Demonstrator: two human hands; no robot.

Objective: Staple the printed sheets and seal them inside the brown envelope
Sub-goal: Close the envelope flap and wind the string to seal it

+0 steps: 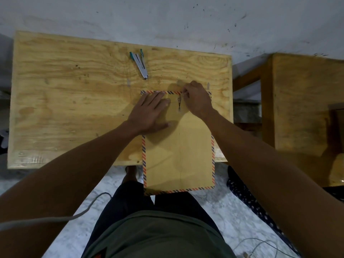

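Note:
A brown envelope (178,155) with a red and blue striped border lies on the plywood table (74,101), its near end hanging over the front edge. Its flap is folded down, with a metal clasp (179,104) showing at the top centre. My left hand (150,112) lies flat, fingers apart, pressing on the envelope's upper left. My right hand (197,99) rests on the upper right, its fingertips pinched at the flap's edge just above the clasp. A steel stapler (140,63) with teal ends lies apart at the back of the table. The printed sheets are not visible.
A second wooden table (305,101) stands to the right, across a gap. A grey cable (55,218) runs along the floor at the lower left. A dark dotted cloth (251,200) lies on the floor at the right. A white wall backs the table.

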